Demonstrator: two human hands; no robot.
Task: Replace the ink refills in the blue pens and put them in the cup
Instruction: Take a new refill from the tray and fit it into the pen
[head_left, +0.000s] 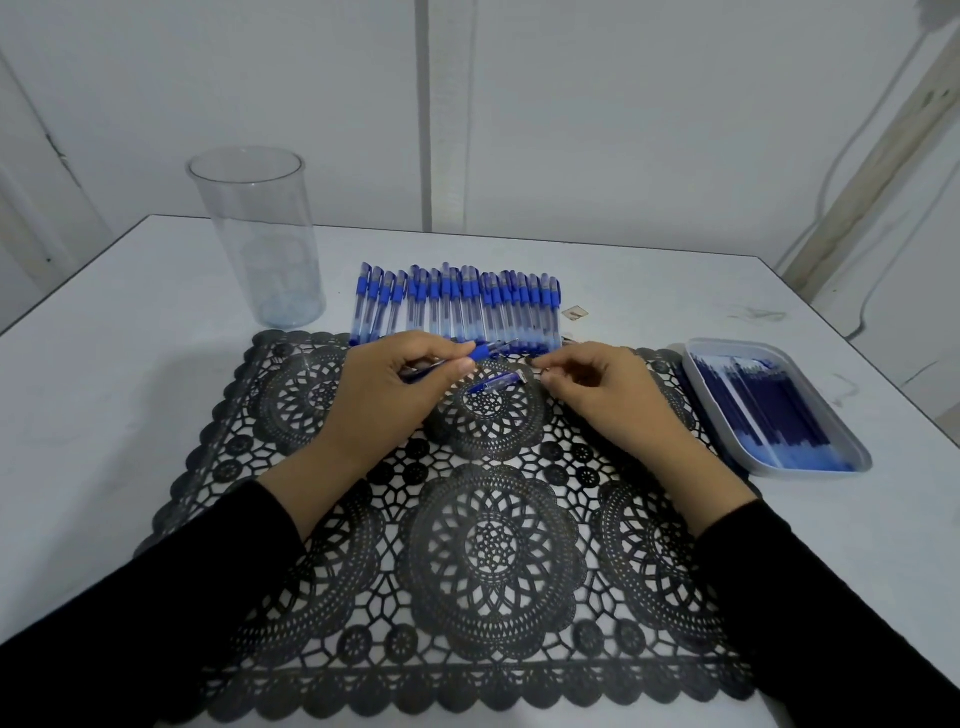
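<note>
My left hand (395, 384) grips a blue pen (483, 351) by its barrel, tip pointing right, above the black lace mat. A pen cap (496, 383) lies on the mat just below it. My right hand (597, 387) has thumb and forefinger pinched close together near the pen's tip; whether they hold something small is unclear. A row of several capped blue pens (457, 306) lies behind the hands. The clear empty cup (260, 234) stands at the back left. A white tray (727, 447) at the right holds several blue refills (769, 410).
The black lace mat (467, 545) covers the middle of the white table (104, 389). A small scrap (575, 313) lies right of the pen row. The wall is close behind; cables hang at the right.
</note>
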